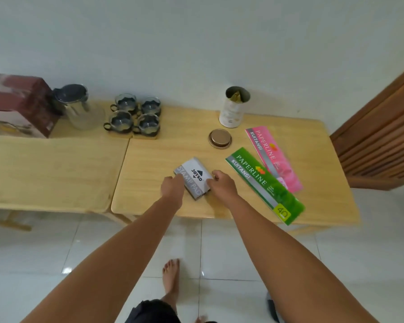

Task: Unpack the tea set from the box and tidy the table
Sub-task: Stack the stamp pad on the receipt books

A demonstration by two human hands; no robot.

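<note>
A grey and white stamp pad box (194, 176) lies near the front of the right wooden table (163, 155). My left hand (173, 188) grips its left edge and my right hand (221, 184) pinches its right edge. At the back left stand a dark red tea set box (19, 106), a glass teapot (76, 106) with a black lid, and several glass cups (134, 116) on wooden coasters.
A white tin (233, 108) stands open at the back, with its gold lid (219, 138) lying in front of it. A green receipt book (265, 184) and a pink one (274, 157) lie to the right. A wooden door (383, 136) is at the far right.
</note>
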